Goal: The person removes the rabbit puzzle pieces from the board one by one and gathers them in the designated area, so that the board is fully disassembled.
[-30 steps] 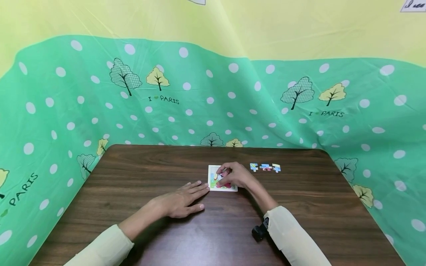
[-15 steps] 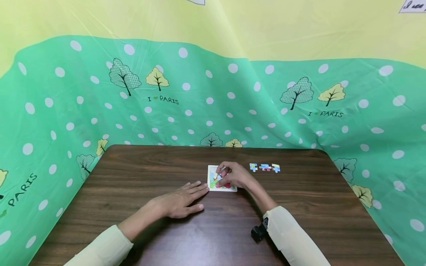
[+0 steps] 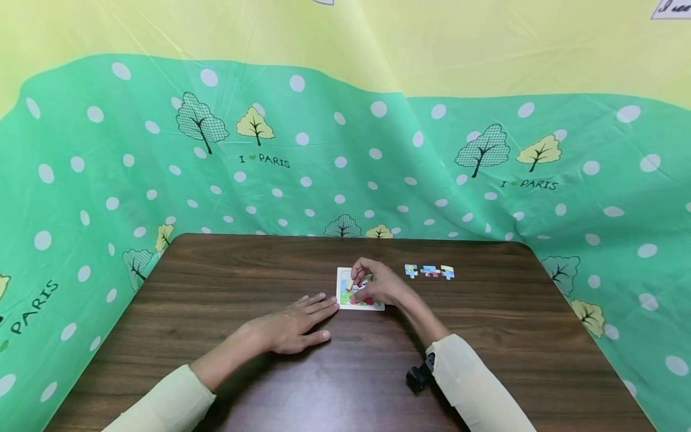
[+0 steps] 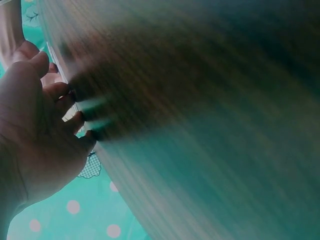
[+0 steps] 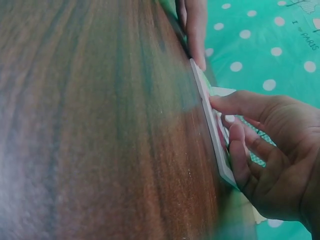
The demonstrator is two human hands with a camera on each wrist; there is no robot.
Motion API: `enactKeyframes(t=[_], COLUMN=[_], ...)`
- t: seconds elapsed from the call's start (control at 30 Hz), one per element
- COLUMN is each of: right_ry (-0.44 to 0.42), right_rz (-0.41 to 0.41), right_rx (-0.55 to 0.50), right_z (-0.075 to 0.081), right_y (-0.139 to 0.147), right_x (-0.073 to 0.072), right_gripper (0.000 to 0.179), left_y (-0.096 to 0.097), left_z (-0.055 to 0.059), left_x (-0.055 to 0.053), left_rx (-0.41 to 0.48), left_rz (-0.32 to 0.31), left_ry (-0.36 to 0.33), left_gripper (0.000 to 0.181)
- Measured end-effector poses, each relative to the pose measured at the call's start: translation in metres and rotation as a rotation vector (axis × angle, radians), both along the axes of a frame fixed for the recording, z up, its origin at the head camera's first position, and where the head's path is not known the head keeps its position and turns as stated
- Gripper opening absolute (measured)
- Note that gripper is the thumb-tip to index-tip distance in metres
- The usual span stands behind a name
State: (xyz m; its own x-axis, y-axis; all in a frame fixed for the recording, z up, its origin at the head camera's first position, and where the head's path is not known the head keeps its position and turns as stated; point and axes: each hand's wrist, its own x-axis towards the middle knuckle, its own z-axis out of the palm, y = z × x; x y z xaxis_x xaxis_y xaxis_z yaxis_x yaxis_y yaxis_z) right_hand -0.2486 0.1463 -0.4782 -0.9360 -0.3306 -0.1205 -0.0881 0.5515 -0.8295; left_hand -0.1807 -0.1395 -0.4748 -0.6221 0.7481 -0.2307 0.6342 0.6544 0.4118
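Note:
A small white-framed jigsaw puzzle (image 3: 344,305) with a colourful picture lies on the brown table. My right hand (image 3: 379,285) is over it, thumb and fingers bent down to the picture and covering its upper right part. The hand pinches a jigsaw piece, mostly hidden by the fingers; a pale edge of the jigsaw piece (image 5: 224,91) stands up past the thumb in the right wrist view. My left hand (image 3: 291,327) lies flat with spread fingers, its fingertips at the left edge of the frame. In the left wrist view the left hand (image 4: 42,130) shows from the thumb side.
Three loose jigsaw pieces (image 3: 430,271) lie in a row right of the frame, near the back of the table (image 3: 243,258). A green and yellow printed curtain (image 3: 302,198) hangs behind the table. A black wrist camera (image 3: 418,378) sits at the right sleeve.
The fingers of my right hand have lifted slightly at the knuckles while the thumb stays on the picture. My left hand, the frame and the loose jigsaw pieces have stayed put.

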Motion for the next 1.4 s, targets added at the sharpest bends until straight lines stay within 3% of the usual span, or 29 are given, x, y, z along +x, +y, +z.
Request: enactKeyframes(t=[0.23,0.47,0.9,1.1,1.4], right_ry=[-0.087,-0.141,-0.080,-0.104,-0.090], right_rz=[-0.001,-0.037,-0.063,-0.075,-0.074], right_rx=[-0.003,-0.015,0.023,0.000,0.013], right_z=[0.0000,-0.0001,0.0000,0.0010,-0.0033], right_y=[-0.0008,-0.0003,-0.0045,-0.0043,-0.0004], right_x=[0.0013,0.0005,-0.0004,-0.0021,-0.0013], right_gripper=[0.024,0.021,0.023,0.032,0.027], left_y=[-0.0008,-0.0008,-0.0007,0.0002,0.0009], left_z=[0.0000,0.0008,0.0000,-0.0005,0.0000], left_x=[-0.0001,-0.0004,-0.0014,-0.0016,-0.0013], left_rx=[-0.005,-0.002,-0.005,-0.008,-0.008], left_rz=[0.008,0.008,0.011,0.005,0.009], left_ry=[-0.008,-0.008,-0.010,-0.007,-0.010], left_gripper=[0.070,0.071,0.070,0.070,0.070])
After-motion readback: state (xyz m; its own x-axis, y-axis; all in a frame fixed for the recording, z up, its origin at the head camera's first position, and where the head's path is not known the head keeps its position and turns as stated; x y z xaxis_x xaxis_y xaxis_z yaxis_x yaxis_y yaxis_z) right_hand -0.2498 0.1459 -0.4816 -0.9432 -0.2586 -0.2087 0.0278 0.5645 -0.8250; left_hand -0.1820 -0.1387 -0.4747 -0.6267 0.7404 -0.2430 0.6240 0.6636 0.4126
